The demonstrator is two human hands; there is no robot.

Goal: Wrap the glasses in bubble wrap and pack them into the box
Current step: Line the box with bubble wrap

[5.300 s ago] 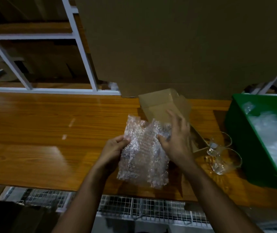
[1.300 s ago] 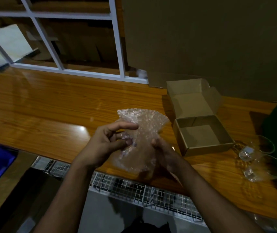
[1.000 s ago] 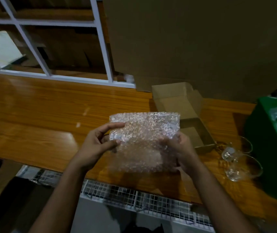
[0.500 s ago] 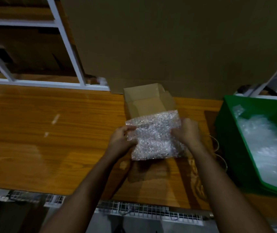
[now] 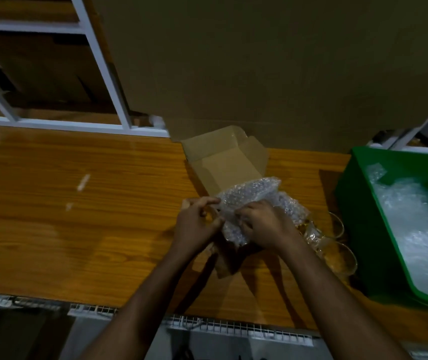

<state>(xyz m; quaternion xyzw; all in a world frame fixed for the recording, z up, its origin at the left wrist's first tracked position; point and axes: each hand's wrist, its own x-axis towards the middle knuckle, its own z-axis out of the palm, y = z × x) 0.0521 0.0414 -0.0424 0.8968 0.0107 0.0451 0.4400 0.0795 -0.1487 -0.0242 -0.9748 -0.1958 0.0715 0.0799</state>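
The room is dim, and I work at a table (image 5: 83, 229) of glossy orange-brown wood with long straight grain. Behind it a big flat sheet of cardboard (image 5: 259, 68) stands, matte and plain, beside a white metal frame (image 5: 98, 61). Below the near edge of the table a white wire grid (image 5: 233, 327) runs.

In front of me, above the table, I hold a sheet of bubble wrap (image 5: 253, 197). It is clear and soft, full of small round bubbles which catch the light, and it is crumpled into a loose bundle. My left hand (image 5: 197, 224) pinches its left edge with curled fingers, and my right hand (image 5: 265, 224) grips the lower part, fingers curled into the plastic. I cannot tell if anything is inside the wrap.

Just behind the wrap is the box (image 5: 226, 162), small, of brown corrugated cardboard, its lid standing open. To the right of my right wrist the glasses (image 5: 337, 253) are on the table, clear, round at the rim, close together. Further right stands a green plastic bin (image 5: 358, 216) with smooth walls, with more whitish bubble wrap inside.
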